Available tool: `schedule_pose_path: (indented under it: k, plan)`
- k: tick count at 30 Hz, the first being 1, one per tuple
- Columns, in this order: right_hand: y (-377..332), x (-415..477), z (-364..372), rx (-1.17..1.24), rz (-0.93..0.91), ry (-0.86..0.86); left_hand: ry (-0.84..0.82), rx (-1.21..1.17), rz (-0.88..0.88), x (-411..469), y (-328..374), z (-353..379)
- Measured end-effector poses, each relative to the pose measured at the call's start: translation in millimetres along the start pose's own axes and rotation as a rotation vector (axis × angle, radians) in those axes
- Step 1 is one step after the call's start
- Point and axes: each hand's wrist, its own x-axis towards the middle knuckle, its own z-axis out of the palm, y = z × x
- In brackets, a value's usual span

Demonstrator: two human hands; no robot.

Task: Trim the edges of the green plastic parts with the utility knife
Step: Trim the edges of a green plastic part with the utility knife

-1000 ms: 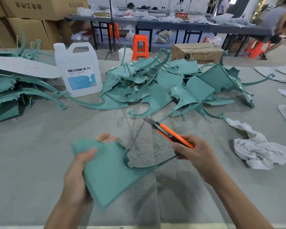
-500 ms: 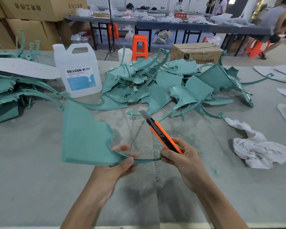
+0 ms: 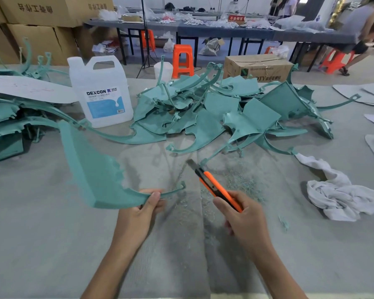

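My left hand pinches a wing-shaped green plastic part near the base of its thin curved tail, and the broad panel rises up to the left above the table. My right hand grips an orange utility knife with its blade out and pointing up-left. The blade tip sits just right of the tail's hooked end without touching it. A big heap of green plastic parts lies behind, and another stack of parts sits at the far left.
A white DEXCON jug stands behind the held part. A crumpled white cloth lies at the right. Green shavings litter the grey table. A cardboard box and orange stools stand beyond the table.
My left hand turned the part from lying low to standing up at the left and regripped it near the tail. The right hand let go of the tail tip and drew the knife slightly right.
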Motion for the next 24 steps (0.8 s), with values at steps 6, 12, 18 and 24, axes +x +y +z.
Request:
schedule_pose_path:
  k: [6,12,18,24]
  plan:
    - [14,-13,6,-0.275,-0.111,0.010,-0.012,0.106,0.051,3,-14,-6]
    - [17,-12,7,-0.428,-0.133,-0.096,-0.036,0.099,0.070,2,-17,-8]
    - [17,-8,7,-0.457,-0.139,-0.070,-0.050,0.145,0.084,2,-19,-9]
    - [18,-5,6,-0.475,-0.142,-0.044,-0.054,0.201,0.110,-1,-17,-9]
